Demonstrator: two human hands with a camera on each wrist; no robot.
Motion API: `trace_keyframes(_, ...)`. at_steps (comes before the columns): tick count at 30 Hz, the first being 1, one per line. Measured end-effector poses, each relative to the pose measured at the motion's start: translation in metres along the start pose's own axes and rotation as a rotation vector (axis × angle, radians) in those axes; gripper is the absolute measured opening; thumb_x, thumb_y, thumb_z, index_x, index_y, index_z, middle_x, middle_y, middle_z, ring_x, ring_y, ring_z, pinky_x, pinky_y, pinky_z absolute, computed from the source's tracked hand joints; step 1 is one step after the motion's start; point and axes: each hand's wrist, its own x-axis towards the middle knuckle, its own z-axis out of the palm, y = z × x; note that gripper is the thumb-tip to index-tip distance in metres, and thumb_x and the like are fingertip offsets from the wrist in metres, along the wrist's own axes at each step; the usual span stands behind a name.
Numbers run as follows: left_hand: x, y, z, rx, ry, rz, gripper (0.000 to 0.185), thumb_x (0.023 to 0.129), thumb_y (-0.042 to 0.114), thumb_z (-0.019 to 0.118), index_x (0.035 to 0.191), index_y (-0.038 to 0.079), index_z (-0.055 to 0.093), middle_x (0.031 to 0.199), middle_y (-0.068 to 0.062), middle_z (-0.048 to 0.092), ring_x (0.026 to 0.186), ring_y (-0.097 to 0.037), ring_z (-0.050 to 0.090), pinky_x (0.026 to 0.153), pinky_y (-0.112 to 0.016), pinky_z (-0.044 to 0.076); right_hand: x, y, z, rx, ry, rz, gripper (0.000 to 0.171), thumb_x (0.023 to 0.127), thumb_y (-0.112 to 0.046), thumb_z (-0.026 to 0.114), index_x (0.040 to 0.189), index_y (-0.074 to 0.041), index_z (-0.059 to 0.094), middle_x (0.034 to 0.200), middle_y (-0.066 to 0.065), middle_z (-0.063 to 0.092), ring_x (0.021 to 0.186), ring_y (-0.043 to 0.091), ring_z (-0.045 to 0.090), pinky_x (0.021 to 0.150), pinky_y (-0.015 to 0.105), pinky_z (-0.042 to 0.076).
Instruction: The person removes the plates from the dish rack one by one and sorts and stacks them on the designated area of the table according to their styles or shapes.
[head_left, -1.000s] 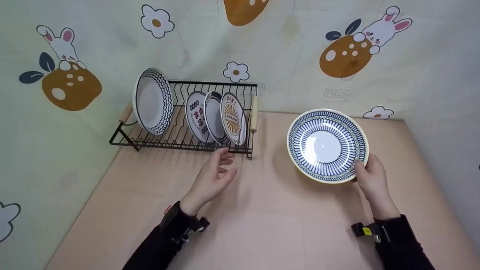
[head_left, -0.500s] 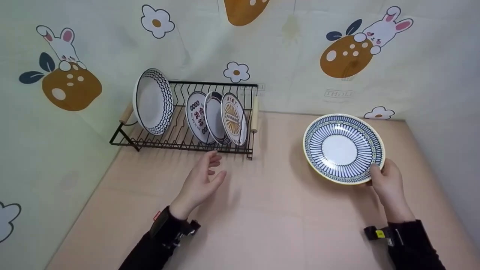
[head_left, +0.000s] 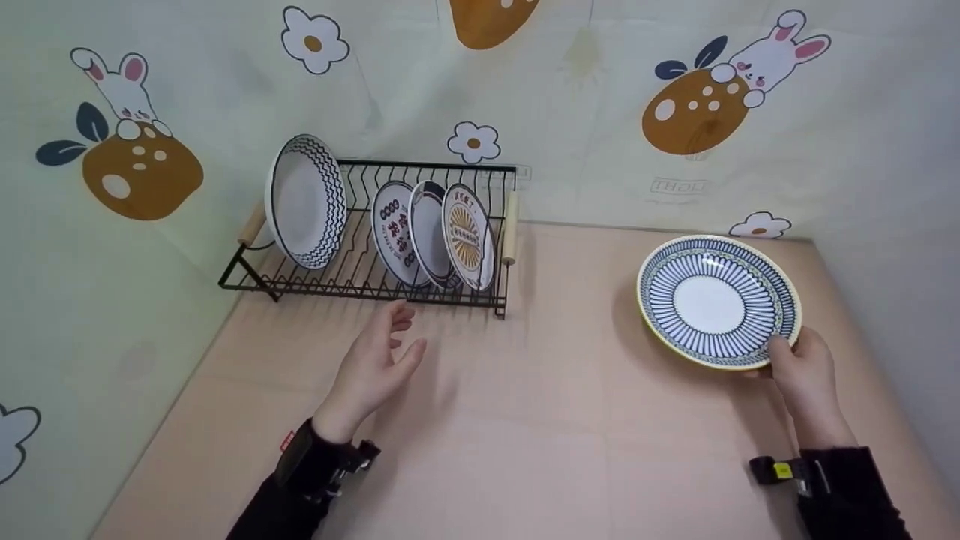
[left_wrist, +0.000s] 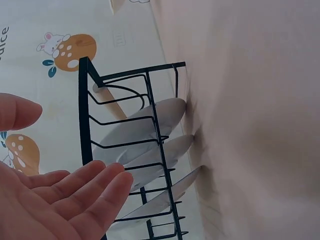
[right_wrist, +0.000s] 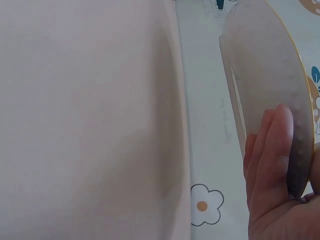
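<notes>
A pale wall (head_left: pixel 600 112) goes around the far side and both sides, with bunnies, brown fruits and white flowers printed on it. In front of it is a pink counter (head_left: pixel 540 390). On the far left of the counter stands a black wire rack (head_left: pixel 427 164).

Of the hands, the right hand (head_left: pixel 806 371) holds a big blue and white dish (head_left: pixel 718 302) by its near right edge, thumb on top and fingers under it. The dish is up off the counter, over the right side, well apart from the rack. It tips a little.

In the rack, a deep white bowl (head_left: pixel 305 202) with black wavy lines leans at the left end. Three smaller plates lean close together toward the right end: a plate with red writing (head_left: pixel 394 232), a plate with a dark patch (head_left: pixel 430 229) and a plate with a yellow sun (head_left: pixel 463 236).

The left hand (head_left: pixel 371 364) has nothing in it. Its fingers are loose and a bit bent, thumb apart, just by the rack's near side.

A short wooden handle (head_left: pixel 510 229) is on the rack's right end.
</notes>
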Motion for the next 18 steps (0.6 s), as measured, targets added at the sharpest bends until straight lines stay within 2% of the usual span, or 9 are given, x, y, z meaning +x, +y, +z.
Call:
trace_keyframes(6, 0.0, -0.005, -0.007, 0.029, 0.006, -0.005, 0.06, 0.091, 0.013, 0.069, 0.138, -0.01, 0.041, 0.128, -0.025, 0.057, 0.113, -0.036, 0.059, 0.09, -0.049, 0.053, 0.003, 0.006, -0.009, 0.02, -0.001, 0.04, 0.054, 0.097, -0.006, 0.032, 0.141, 0.023, 0.025, 0.088, 0.001, 0.059, 0.063, 0.009, 0.064, 0.059, 0.026, 0.059)
trace_keyframes(11, -0.002, -0.008, -0.012, 0.036, 0.007, -0.028, 0.06, 0.091, 0.013, 0.07, 0.139, -0.009, 0.041, 0.128, -0.024, 0.057, 0.114, -0.036, 0.058, 0.091, -0.05, 0.053, 0.005, 0.012, -0.016, -0.016, 0.029, 0.061, 0.05, 0.095, -0.006, 0.032, 0.135, 0.024, 0.033, 0.084, 0.001, 0.058, 0.061, 0.008, 0.063, 0.058, 0.026, 0.059)
trace_keyframes(15, -0.002, -0.009, -0.016, 0.046, 0.01, -0.054, 0.061, 0.091, 0.013, 0.07, 0.139, -0.009, 0.04, 0.128, -0.024, 0.057, 0.114, -0.036, 0.058, 0.092, -0.05, 0.052, 0.006, 0.017, -0.022, -0.023, 0.015, 0.109, 0.054, 0.096, -0.007, 0.032, 0.139, 0.025, 0.025, 0.1, 0.015, 0.058, 0.066, 0.005, 0.061, 0.061, 0.025, 0.059)
trace_keyframes(18, -0.002, -0.008, -0.019, 0.053, 0.011, -0.067, 0.061, 0.092, 0.013, 0.069, 0.14, -0.009, 0.039, 0.129, -0.024, 0.057, 0.115, -0.036, 0.057, 0.092, -0.05, 0.052, 0.007, 0.02, -0.027, 0.064, -0.002, 0.161, 0.059, 0.097, -0.007, 0.031, 0.145, 0.023, 0.014, 0.105, 0.015, 0.056, 0.071, 0.005, 0.061, 0.064, 0.026, 0.059)
